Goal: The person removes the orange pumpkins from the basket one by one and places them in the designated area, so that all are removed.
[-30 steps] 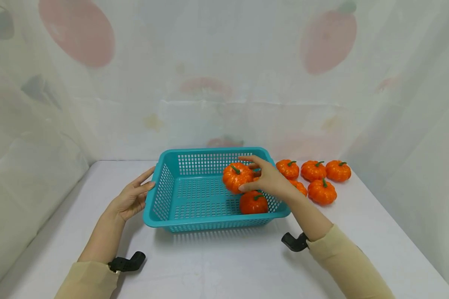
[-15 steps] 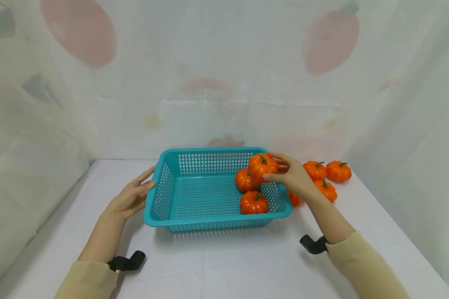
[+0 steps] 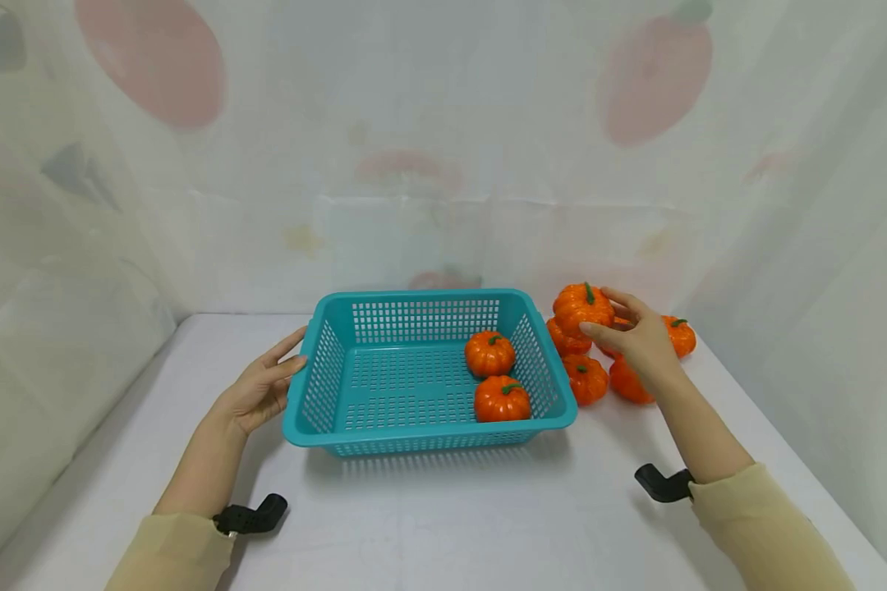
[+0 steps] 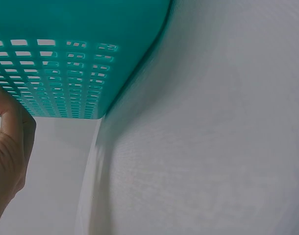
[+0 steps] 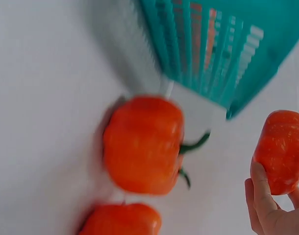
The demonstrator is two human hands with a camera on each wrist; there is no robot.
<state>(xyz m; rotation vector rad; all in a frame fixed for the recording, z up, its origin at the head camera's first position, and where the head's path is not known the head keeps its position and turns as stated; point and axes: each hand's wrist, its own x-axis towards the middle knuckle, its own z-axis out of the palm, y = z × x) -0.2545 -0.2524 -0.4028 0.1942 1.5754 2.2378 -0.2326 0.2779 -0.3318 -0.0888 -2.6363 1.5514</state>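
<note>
In the head view, my right hand (image 3: 639, 341) holds a small orange pumpkin (image 3: 582, 308) between thumb and fingers, raised over the pumpkins right of the basket. The right wrist view shows the held pumpkin (image 5: 282, 152) at its right edge. Two more pumpkins lie inside the turquoise plastic basket (image 3: 429, 437), a rear one (image 3: 489, 355) and a front one (image 3: 503, 400), both near its right wall. My left hand (image 3: 255, 394) touches the basket's left side with extended fingertips at the rim. Part of that hand (image 4: 10, 142) shows beside the perforated wall in the left wrist view.
Several pumpkins sit on the white table (image 3: 443, 517) right of the basket, including a near one (image 3: 586, 380) by its wall and one farther right (image 3: 678, 335). My right hand partly covers others. A white printed curtain (image 3: 443, 164) hangs behind.
My right hand has carried its pumpkin rightward from over the basket to above the pumpkins on the table. Two pumpkins in the basket are now uncovered. My left hand has stayed put.
</note>
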